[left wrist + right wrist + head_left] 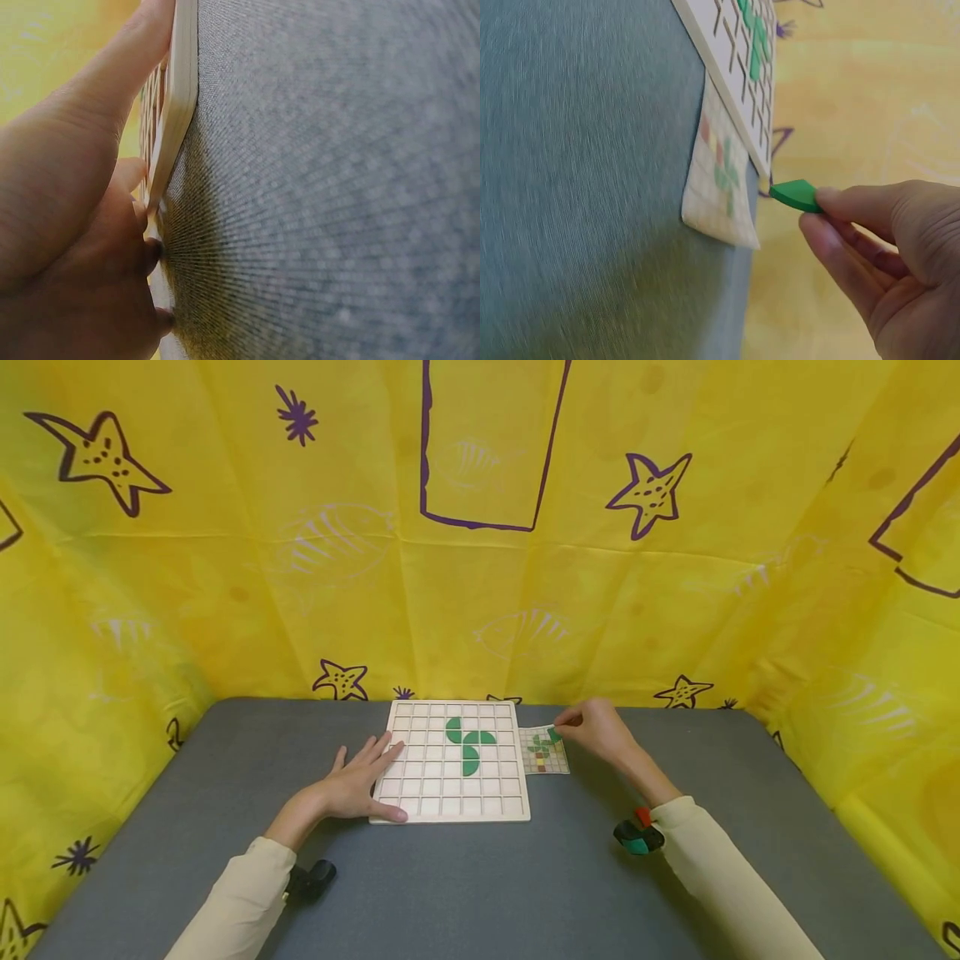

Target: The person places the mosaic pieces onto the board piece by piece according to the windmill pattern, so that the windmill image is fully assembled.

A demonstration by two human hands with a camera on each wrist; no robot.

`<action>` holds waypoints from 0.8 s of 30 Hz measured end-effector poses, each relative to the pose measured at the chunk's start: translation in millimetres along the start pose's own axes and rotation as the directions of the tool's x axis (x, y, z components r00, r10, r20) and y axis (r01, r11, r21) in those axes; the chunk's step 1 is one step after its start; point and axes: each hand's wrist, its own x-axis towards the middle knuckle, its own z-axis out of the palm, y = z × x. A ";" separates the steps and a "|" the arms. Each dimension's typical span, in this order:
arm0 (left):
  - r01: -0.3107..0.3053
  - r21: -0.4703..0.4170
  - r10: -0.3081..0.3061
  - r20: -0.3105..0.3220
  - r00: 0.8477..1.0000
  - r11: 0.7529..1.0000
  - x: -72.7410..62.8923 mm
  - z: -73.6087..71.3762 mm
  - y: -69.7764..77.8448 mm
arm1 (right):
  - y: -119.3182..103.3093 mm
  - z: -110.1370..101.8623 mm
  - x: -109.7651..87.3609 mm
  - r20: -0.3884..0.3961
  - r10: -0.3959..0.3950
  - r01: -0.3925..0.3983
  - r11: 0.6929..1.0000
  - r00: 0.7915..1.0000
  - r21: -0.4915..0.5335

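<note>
A pale wooden grid board (427,785) lies on the table with several green quarter-circle tiles (470,760) set in its squares. My left hand (358,783) rests on the board's left edge, fingers spread and thumb at the near corner; the left wrist view shows the board's edge (180,97) beside that thumb. Between thumb and fingers, my right hand (900,255) pinches a green quarter-circle tile (795,195), held above the pattern card (712,202). This card, printed with a small coloured grid picture, lies against the board's right side.
The grey table (450,893) runs out to a yellow cloth (465,593) with starfish and fish drawings at the back and sides. A dark strap device hangs under each wrist, the left one (315,881) and the right one (637,837).
</note>
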 end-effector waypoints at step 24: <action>0.004 0.013 -0.004 0.006 1.000 1.000 -2.9 -4.8 7.6 | -32.3 57.8 10.9 -0.136 -0.034 0.056 0.986 0.990 0.158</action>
